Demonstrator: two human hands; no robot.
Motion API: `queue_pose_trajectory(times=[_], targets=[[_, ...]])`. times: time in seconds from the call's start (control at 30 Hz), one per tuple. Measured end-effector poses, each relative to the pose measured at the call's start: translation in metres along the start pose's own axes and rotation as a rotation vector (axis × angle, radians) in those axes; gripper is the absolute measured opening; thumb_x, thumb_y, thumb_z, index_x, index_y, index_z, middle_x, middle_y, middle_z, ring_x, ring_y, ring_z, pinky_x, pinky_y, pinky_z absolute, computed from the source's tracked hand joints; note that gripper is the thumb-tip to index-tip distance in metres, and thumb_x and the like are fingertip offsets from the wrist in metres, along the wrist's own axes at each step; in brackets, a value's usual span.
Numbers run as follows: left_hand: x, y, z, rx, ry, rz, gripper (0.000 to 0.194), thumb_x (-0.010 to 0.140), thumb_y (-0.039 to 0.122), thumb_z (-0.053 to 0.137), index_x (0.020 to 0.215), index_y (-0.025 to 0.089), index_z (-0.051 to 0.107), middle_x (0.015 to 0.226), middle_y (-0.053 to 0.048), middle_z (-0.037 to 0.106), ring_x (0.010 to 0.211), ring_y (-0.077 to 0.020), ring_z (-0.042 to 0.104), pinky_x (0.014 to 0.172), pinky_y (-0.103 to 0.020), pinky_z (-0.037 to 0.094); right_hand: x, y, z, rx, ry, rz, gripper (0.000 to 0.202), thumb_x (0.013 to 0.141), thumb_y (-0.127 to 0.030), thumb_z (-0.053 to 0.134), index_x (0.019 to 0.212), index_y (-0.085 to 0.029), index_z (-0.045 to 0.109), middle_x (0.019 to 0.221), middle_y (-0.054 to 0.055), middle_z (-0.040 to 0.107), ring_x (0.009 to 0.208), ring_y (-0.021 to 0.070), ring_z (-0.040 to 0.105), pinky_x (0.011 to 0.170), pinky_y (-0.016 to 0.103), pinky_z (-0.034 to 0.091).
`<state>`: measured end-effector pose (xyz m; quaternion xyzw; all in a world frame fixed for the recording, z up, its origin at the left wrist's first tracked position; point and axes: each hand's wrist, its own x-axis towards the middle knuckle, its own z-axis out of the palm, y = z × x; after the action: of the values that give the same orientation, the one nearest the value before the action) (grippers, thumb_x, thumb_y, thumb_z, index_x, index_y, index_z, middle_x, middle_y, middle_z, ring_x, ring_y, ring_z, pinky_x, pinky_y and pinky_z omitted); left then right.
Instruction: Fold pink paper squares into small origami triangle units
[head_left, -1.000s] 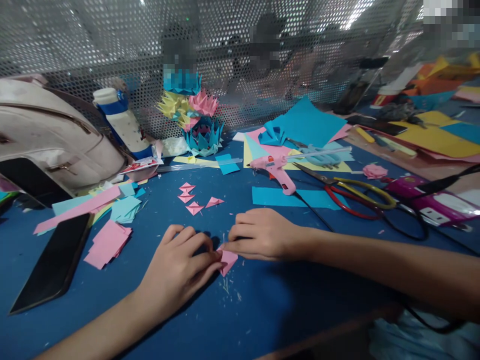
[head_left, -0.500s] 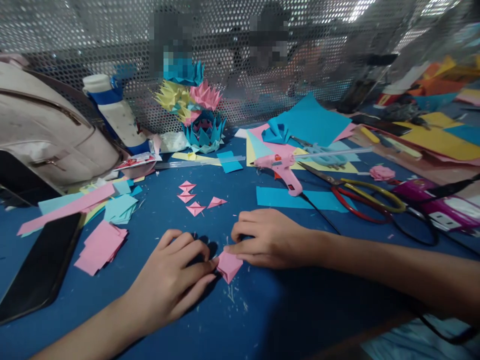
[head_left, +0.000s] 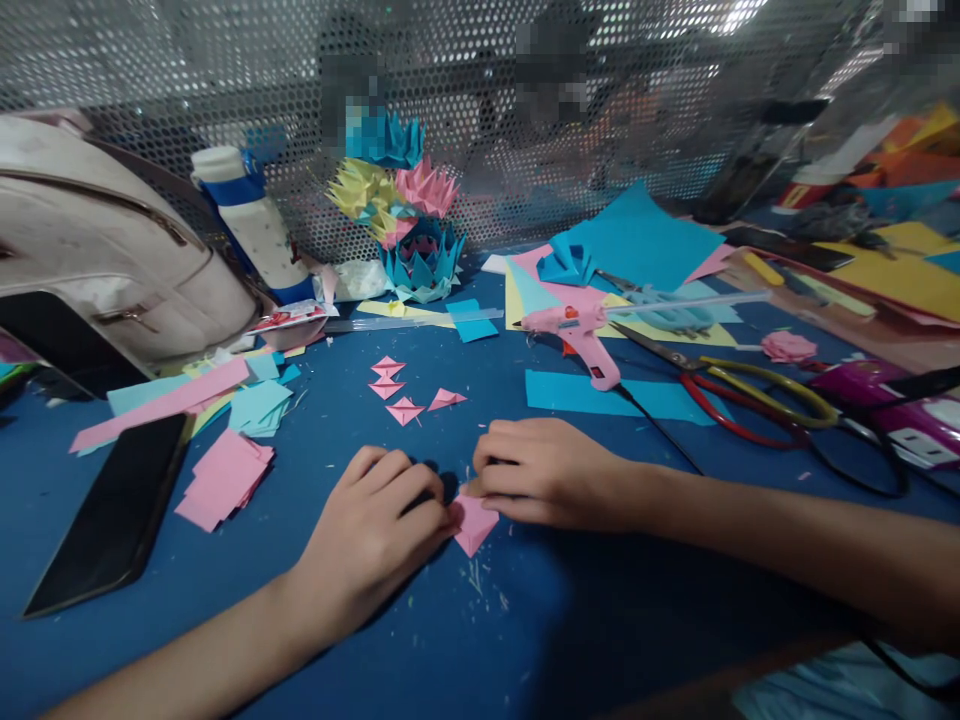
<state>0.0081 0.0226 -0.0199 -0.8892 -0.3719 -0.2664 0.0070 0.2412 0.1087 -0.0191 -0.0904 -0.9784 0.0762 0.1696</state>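
A small pink paper piece [head_left: 475, 524], partly folded, lies on the blue table between my hands. My left hand [head_left: 382, 525] has its fingers curled, the thumb and fingertip pinching the paper's left corner. From the upper right, my right hand [head_left: 551, 472] presses its bent fingers on the paper's top edge; the fingertips cover part of it. Beyond my hands are several folded pink paper pieces [head_left: 406, 410]. To the left sits a stack of pink paper squares [head_left: 225, 482], just in front of some pale blue squares [head_left: 259, 407].
A black phone [head_left: 112, 515] lies at the left. A pink glue gun [head_left: 577, 335], its cord trailing right, rests beyond my right hand beside large scissors [head_left: 739, 395]. At the back stand a bottle [head_left: 259, 235] and paper flowers [head_left: 420, 260] against a perforated metal panel.
The whole view has shifted slightly, so things appear farther right. Both hands remain on the pink paper, and my left fingers have closed in a little more at its corner.
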Motion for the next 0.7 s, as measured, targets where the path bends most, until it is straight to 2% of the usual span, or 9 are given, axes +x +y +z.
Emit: queue_pose_trajectory(times=[0.1, 0.23, 0.33, 0.47, 0.7], targets=[[-0.0005, -0.0002, 0.0005, -0.019, 0.003, 0.023, 0.021, 0.105, 0.021, 0.048, 0.093, 0.019, 0.066, 0.091, -0.001, 0.068, 0.080, -0.0161, 0.050, 0.077, -0.035, 0.031, 0.0009, -0.0020, -0.0004, 0.103, -0.039, 0.117, 0.016, 0.098, -0.031, 0.058, 0.101, -0.017, 0.064, 0.094, 0.004, 0.065, 0.085, 0.0164, 0.053, 0.071, 0.028, 0.036], [-0.0026, -0.0029, 0.0007, -0.052, -0.014, 0.079, 0.023, 0.106, 0.019, 0.044, 0.105, 0.018, 0.067, 0.105, -0.002, 0.071, 0.090, -0.0180, 0.054, 0.087, -0.036, 0.032, 0.0005, -0.0061, -0.0010, 0.181, -0.033, 0.275, 0.021, 0.090, -0.037, 0.068, 0.088, -0.017, 0.060, 0.081, 0.000, 0.061, 0.074, 0.0144, 0.050, 0.066, 0.027, 0.032], [-0.0034, -0.0043, 0.0022, -0.032, -0.025, 0.133, 0.026, 0.107, 0.017, 0.041, 0.111, 0.015, 0.067, 0.113, -0.004, 0.071, 0.098, -0.0198, 0.057, 0.092, -0.038, 0.033, -0.0002, -0.0083, 0.0001, 0.212, -0.031, 0.342, 0.019, 0.087, -0.030, 0.070, 0.080, -0.018, 0.058, 0.074, -0.002, 0.057, 0.070, 0.0129, 0.047, 0.065, 0.026, 0.030], [-0.0027, -0.0035, 0.0035, 0.021, 0.003, 0.119, 0.024, 0.106, 0.017, 0.044, 0.112, 0.014, 0.067, 0.110, -0.003, 0.073, 0.098, -0.0200, 0.059, 0.093, -0.038, 0.035, 0.0006, -0.0085, 0.0019, 0.252, -0.005, 0.370, 0.012, 0.083, -0.014, 0.068, 0.078, -0.018, 0.058, 0.072, -0.004, 0.056, 0.069, 0.0114, 0.047, 0.064, 0.025, 0.030], [-0.0022, -0.0018, 0.0043, 0.091, 0.035, 0.123, 0.024, 0.105, 0.019, 0.045, 0.110, 0.014, 0.068, 0.110, -0.004, 0.073, 0.097, -0.0216, 0.060, 0.092, -0.039, 0.037, 0.0008, -0.0067, 0.0043, 0.161, 0.073, 0.303, 0.013, 0.094, -0.024, 0.063, 0.082, -0.019, 0.061, 0.078, -0.002, 0.064, 0.075, 0.0130, 0.051, 0.066, 0.026, 0.033]])
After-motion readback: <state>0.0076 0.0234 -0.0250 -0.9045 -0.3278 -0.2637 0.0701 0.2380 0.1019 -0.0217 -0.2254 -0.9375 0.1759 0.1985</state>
